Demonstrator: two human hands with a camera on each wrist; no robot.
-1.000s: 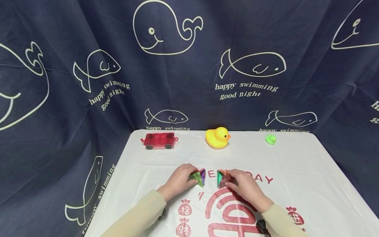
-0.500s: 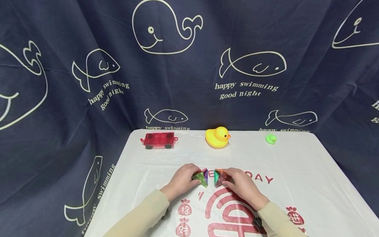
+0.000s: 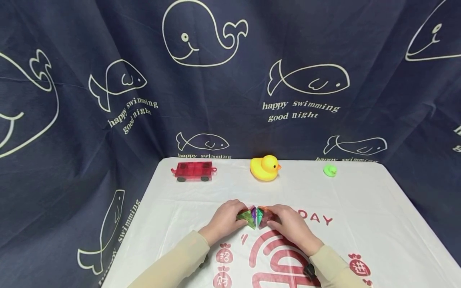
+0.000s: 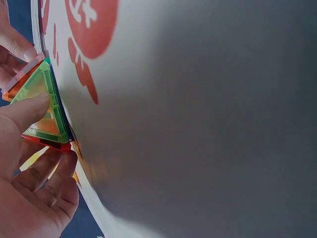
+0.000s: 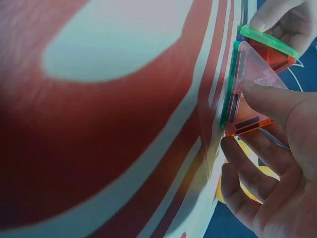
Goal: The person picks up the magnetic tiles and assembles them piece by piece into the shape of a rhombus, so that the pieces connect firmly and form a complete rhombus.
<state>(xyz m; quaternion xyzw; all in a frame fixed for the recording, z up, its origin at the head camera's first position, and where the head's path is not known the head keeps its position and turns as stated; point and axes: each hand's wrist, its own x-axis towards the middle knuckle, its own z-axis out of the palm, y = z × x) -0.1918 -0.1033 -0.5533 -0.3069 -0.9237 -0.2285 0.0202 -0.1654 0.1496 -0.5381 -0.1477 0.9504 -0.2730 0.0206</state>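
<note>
In the head view, my left hand pinches a small pyramid of translucent magnetic tiles, with green, red and purple sides. My right hand pinches a similar pyramid of pink, orange and teal tiles. The two pyramids face each other low over the white table, a thin gap between their purple and teal sides. The left wrist view has my thumb on a green triangular tile, with fingertips at the red one below. From the right wrist, my thumb presses a pink triangular tile.
Along the table's back edge stand a red toy wagon base with black wheels, a yellow rubber duck and a small green duck. Red lettering marks the white tablecloth. A dark blue whale-print curtain hangs behind.
Both hands have moved inward, each carrying its tile pyramid, so the wide gap between the pyramids has narrowed to a sliver. The wagon base and ducks stay put.
</note>
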